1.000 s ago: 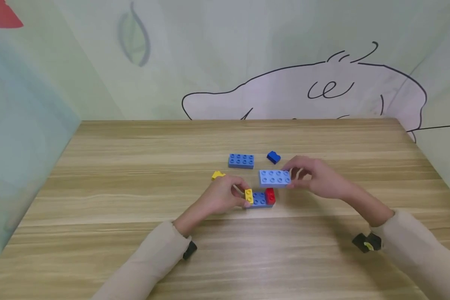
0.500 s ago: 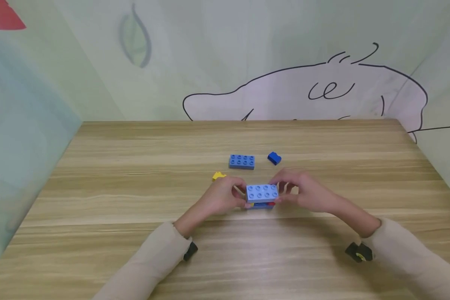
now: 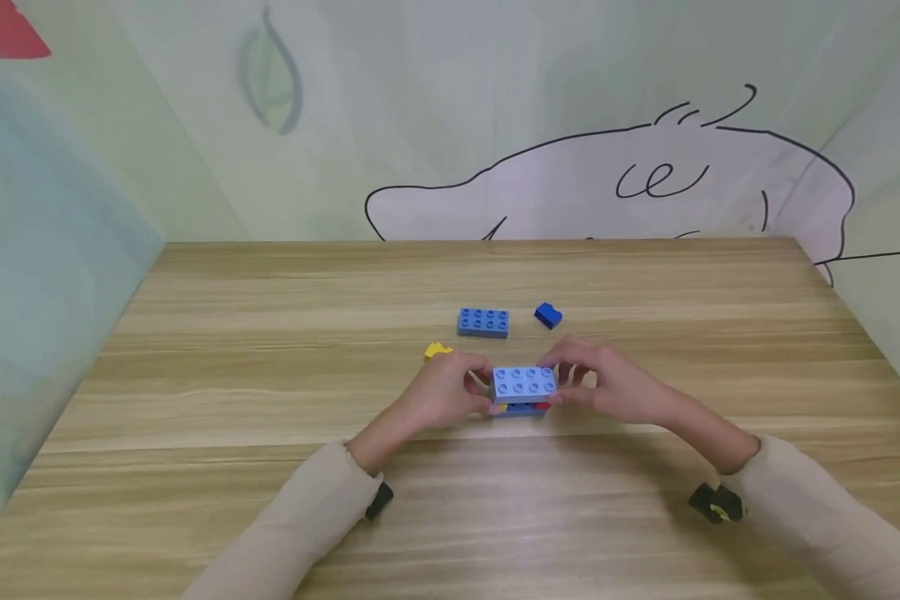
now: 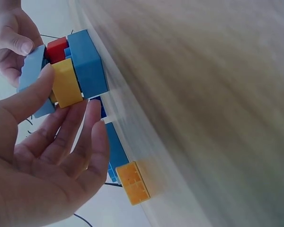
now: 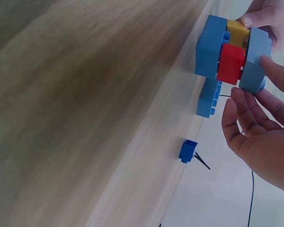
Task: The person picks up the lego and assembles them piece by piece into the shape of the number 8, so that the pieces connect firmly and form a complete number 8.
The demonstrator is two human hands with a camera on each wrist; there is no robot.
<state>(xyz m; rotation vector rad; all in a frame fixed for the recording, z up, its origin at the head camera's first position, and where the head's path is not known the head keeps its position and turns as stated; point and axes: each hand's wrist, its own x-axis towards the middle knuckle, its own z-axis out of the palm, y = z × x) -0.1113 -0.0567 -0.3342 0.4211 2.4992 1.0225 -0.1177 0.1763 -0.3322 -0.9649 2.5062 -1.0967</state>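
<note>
A light blue toy building brick (image 3: 523,384) with several studs lies over a small stack in front of me. Its far end is gripped between the thumb and fingers of my right hand (image 3: 615,385). Below it, a yellow brick (image 4: 67,82) and a red brick (image 5: 231,64) stand on opposite ends of a blue base brick (image 4: 87,64). My left hand (image 3: 441,392) pinches the yellow brick from the left side. Thin gaps show under the light blue brick in the right wrist view; whether it is pressed fully down I cannot tell. The head view mostly hides the lower bricks.
Behind the stack lie a blue brick (image 3: 483,323) with several studs and a small dark blue brick (image 3: 548,315). Another yellow brick (image 3: 437,350) sits just beyond my left hand. The wooden table (image 3: 270,333) ends at a wall with printed drawings.
My right hand has brought the light blue brick left and toward me, from beside the stack to over the yellow and red bricks. Over the last half second almost nothing moved.
</note>
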